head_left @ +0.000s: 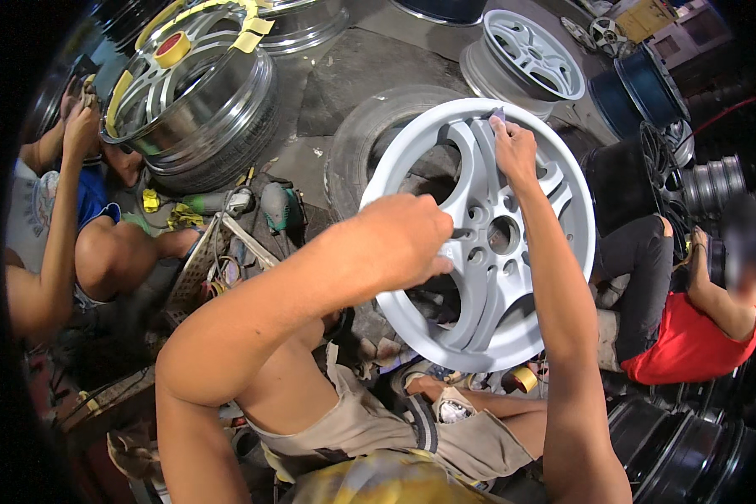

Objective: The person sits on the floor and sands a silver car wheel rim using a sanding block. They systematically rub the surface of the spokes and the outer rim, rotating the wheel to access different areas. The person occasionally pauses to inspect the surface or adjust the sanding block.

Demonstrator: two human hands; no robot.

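A light grey alloy wheel is tilted in front of me, its spokes and hub facing up. My left hand is closed over its left spoke, close to the hub. Whatever those fingers hold, if anything, is hidden beneath them. Near the far edge of the wheel, my right hand pinches a small purple-grey piece of sandpaper against the top spoke where it meets the outer lip. A worn tyre lies partly under the wheel.
A masked wheel with a tape roll stands far left, near power tools. Another grey wheel lies behind mine. One person sits left; another in red sits right. Dark wheels are stacked lower right.
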